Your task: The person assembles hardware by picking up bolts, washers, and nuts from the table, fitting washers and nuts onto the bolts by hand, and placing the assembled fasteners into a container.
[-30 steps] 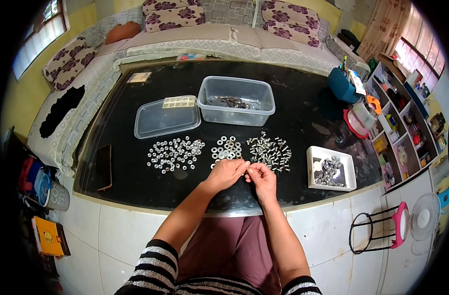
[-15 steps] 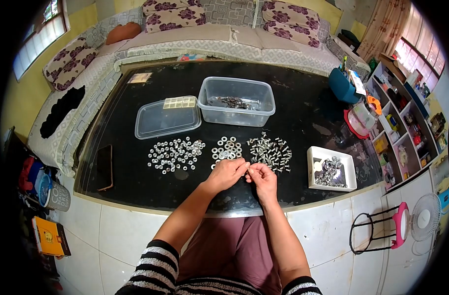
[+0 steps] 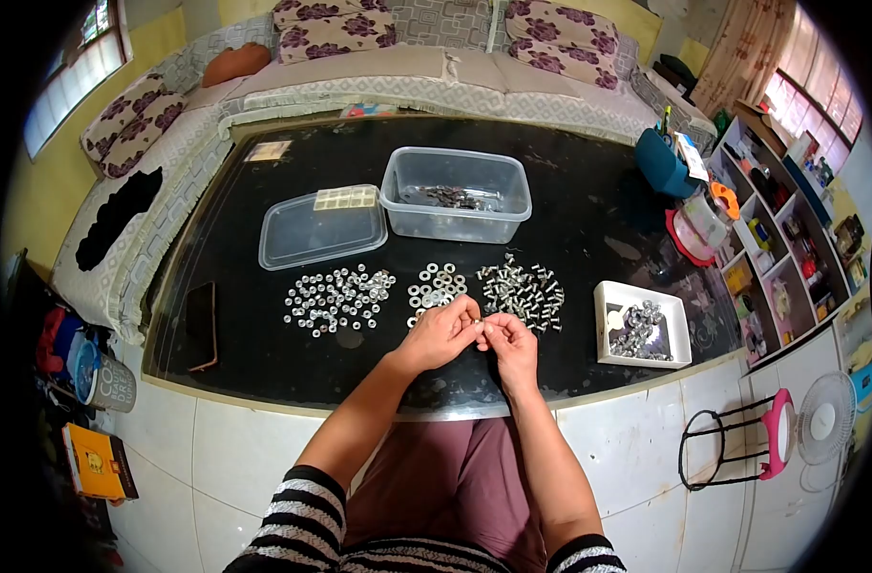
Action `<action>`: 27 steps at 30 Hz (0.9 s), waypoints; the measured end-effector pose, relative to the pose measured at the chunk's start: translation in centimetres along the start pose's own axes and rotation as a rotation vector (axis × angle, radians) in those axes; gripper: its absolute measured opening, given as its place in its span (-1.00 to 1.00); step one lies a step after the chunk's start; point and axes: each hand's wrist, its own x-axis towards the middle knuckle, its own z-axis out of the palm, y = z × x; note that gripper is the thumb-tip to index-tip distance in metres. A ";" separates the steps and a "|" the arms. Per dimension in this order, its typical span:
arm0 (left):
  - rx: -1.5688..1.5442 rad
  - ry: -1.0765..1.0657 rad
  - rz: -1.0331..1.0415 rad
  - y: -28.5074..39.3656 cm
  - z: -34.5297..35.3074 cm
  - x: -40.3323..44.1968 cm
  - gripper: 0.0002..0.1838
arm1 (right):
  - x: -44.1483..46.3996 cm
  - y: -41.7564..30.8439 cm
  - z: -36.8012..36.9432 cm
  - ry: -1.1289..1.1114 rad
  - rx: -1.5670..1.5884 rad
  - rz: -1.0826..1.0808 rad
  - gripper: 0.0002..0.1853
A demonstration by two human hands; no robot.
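My left hand (image 3: 440,333) and my right hand (image 3: 510,348) meet fingertip to fingertip just above the table's near side. Both are closed in a pinch around a small metal piece (image 3: 480,322), mostly covered by the fingers, so its exact kind is unclear. Directly behind the left hand is a pile of flat washers (image 3: 436,286), partly hidden by it. A heap of short bolts (image 3: 524,294) lies just beyond the right hand. Farther left, small nuts (image 3: 336,298) are spread out. To the right, a white box (image 3: 684,331) holds shiny metal fasteners (image 3: 641,329).
On the black table (image 3: 569,229) stands a clear plastic tub (image 3: 455,224) with metal parts inside. Its lid (image 3: 316,234) lies to the left, a light gridded tray (image 3: 346,198) on it. A phone (image 3: 203,327) is near the left edge, a teal container (image 3: 663,164) at the right.
My left hand's fingers have shifted and risen slightly at the pinch, and a glint of metal now shows between the fingertips. The view has tilted very slightly; the piles look unchanged.
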 end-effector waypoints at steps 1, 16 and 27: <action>-0.028 0.015 0.015 -0.1 0.1 0.0 -0.81 | 0.0 0.0 0.0 0.001 0.014 -0.004 -0.91; 0.043 0.053 0.096 -0.6 0.3 0.1 -0.81 | 0.1 0.2 -0.2 -0.008 0.026 -0.003 -0.87; 0.041 0.038 0.043 -0.1 0.1 0.1 -0.80 | 0.2 0.3 -0.2 -0.007 0.035 -0.005 -0.87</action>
